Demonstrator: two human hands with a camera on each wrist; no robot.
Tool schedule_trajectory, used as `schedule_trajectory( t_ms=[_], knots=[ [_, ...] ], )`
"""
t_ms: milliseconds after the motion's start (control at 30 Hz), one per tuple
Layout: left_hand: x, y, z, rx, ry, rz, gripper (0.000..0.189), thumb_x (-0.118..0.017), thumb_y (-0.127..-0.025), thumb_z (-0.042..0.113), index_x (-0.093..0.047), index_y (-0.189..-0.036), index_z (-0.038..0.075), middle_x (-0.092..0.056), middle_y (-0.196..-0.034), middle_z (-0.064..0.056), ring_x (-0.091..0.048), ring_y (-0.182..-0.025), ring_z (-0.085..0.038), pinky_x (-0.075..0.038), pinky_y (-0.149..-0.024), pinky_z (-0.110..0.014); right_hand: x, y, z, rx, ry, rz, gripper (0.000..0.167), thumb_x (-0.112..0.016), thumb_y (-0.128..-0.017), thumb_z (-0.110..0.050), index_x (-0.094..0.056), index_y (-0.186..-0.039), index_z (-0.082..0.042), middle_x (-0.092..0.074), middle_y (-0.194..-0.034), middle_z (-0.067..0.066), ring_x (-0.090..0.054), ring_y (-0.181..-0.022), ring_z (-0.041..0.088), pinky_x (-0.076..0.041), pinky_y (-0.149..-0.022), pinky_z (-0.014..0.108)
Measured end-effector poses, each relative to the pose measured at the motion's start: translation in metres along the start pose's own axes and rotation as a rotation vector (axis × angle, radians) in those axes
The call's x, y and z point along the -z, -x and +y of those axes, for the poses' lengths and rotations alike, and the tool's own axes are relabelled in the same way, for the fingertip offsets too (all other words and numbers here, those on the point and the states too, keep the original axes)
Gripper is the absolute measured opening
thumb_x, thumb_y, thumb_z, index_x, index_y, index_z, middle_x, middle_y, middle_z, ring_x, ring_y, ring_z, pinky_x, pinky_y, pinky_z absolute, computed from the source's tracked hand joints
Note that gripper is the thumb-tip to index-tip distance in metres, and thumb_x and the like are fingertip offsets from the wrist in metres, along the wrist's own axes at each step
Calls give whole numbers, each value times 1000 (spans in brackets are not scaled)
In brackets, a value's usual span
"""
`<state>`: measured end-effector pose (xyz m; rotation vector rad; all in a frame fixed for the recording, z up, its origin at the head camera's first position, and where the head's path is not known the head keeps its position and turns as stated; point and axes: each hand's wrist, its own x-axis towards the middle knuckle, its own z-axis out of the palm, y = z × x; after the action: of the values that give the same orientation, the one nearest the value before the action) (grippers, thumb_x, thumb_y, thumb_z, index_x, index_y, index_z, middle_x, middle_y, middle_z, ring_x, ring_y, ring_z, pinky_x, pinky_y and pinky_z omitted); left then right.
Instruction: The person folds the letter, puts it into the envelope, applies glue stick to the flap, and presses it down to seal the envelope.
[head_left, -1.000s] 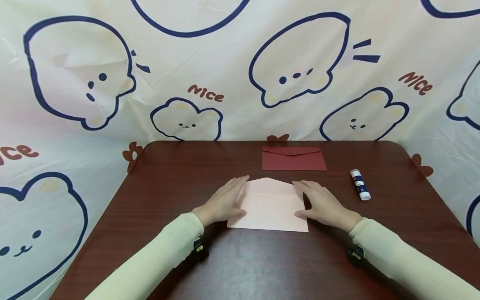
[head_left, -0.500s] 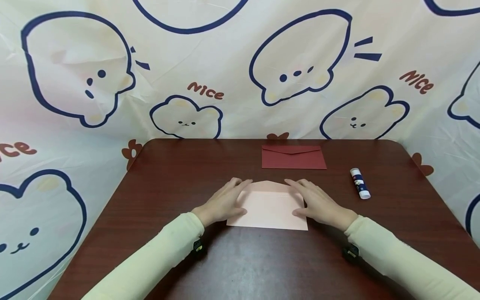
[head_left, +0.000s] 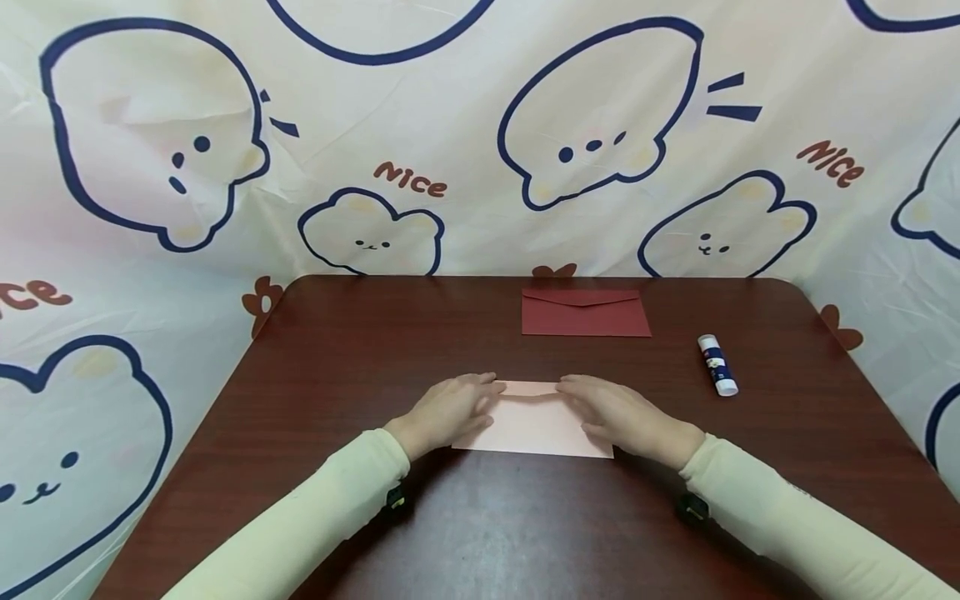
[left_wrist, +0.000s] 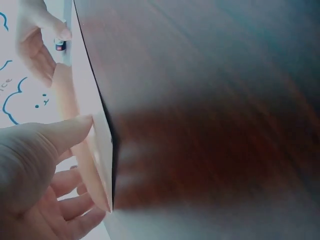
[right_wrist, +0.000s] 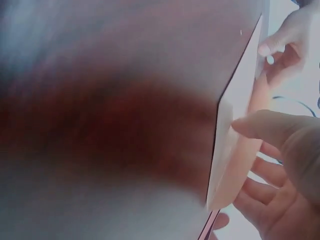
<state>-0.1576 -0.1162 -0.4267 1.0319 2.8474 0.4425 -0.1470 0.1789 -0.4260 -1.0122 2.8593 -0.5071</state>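
A pale pink envelope lies on the table in front of me, its flap raised and bending over toward my body. My left hand grips its left end, and my right hand grips the right end. In the left wrist view the left thumb presses on the envelope's face, with the curled fingers behind the flap. The right wrist view has the same hold mirrored: thumb on the face, fingers behind the curved flap. The envelope's side edges are partly hidden by the hands.
Near the far edge of the dark brown table lies a dark red envelope with its flap down. A white and blue glue stick lies to the right. Behind the table hangs a printed cloth.
The flap has gone from lying flat and pointing away to bending up toward me. Both hands' fingers have drawn nearer with it, while the envelope's body stays in place.
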Motion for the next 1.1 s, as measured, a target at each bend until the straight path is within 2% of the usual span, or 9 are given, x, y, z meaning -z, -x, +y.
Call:
schedule_trajectory(
  t_ms=[200,600,700,800,867,933,967,1033,1100],
  knots=[
    [-2,3,3,-43,-62,-1,45,-66,-98,23,-60,-140,7,-55,-149,-18,-52,-140,-33,-42,-115,-46,-6,-2,-7,39,88,-59,53,-71,-87,1,-59,-139,-3,-58,-146,18,-55,-136,36,-50,-104,51],
    [-5,4,10,14,-92,26,41,-65,-99,24,-62,-137,8,-58,-142,-17,-56,-131,-36,-51,-106,-46,-9,-3,-7,47,74,-58,44,-66,-95,-10,-61,-138,-2,-55,-147,22,-53,-137,39,-49,-105,53],
    [-6,2,11,-3,-102,59,34,-66,-98,25,-66,-127,7,-61,-139,-17,-59,-130,-35,-51,-105,-46,-9,-3,-8,57,92,-48,43,-66,-94,-10,-62,-136,-2,-56,-146,22,-54,-136,40,-50,-104,53],
    [-8,-3,15,-30,-113,82,20,-67,-97,24,-68,-106,6,-65,-134,-17,-60,-130,-32,-49,-108,-45,-8,-3,-9,53,106,-49,42,-65,-94,-11,-63,-136,-2,-57,-145,22,-54,-136,40,-51,-103,53],
    [-9,-7,20,-47,-138,74,21,-67,-96,26,-65,-104,7,-65,-135,-17,-59,-132,-31,-48,-111,-43,-8,-4,-10,53,118,-50,42,-65,-94,-11,-63,-135,-3,-57,-145,22,-55,-135,39,-52,-102,53],
    [-11,-12,27,-73,-168,40,29,-67,-96,29,-65,-113,5,-61,-140,-18,-56,-136,-30,-43,-115,-40,-6,-4,-10,52,121,-52,42,-65,-94,-11,-64,-135,-3,-58,-144,22,-55,-135,39,-52,-102,53],
    [-11,-15,31,-92,-188,17,38,-66,-97,31,-63,-123,3,-59,-144,-18,-54,-138,-30,-41,-117,-39,-6,-4,-10,54,120,-52,42,-66,-94,-11,-64,-135,-2,-58,-144,22,-56,-135,39,-52,-101,54],
    [-14,-18,39,-129,-223,-35,55,-62,-100,37,-54,-141,1,-51,-152,-18,-48,-143,-31,-38,-119,-39,-6,-4,-11,72,130,-49,42,-66,-93,-11,-64,-134,-2,-59,-142,23,-57,-133,40,-52,-100,54],
    [-18,-21,45,-144,-252,-96,65,-54,-103,44,-43,-151,2,-42,-159,-16,-41,-149,-31,-34,-122,-39,-5,-5,-11,87,137,-48,42,-65,-93,-10,-64,-133,-2,-60,-141,24,-58,-132,40,-53,-99,54]
  ],
)
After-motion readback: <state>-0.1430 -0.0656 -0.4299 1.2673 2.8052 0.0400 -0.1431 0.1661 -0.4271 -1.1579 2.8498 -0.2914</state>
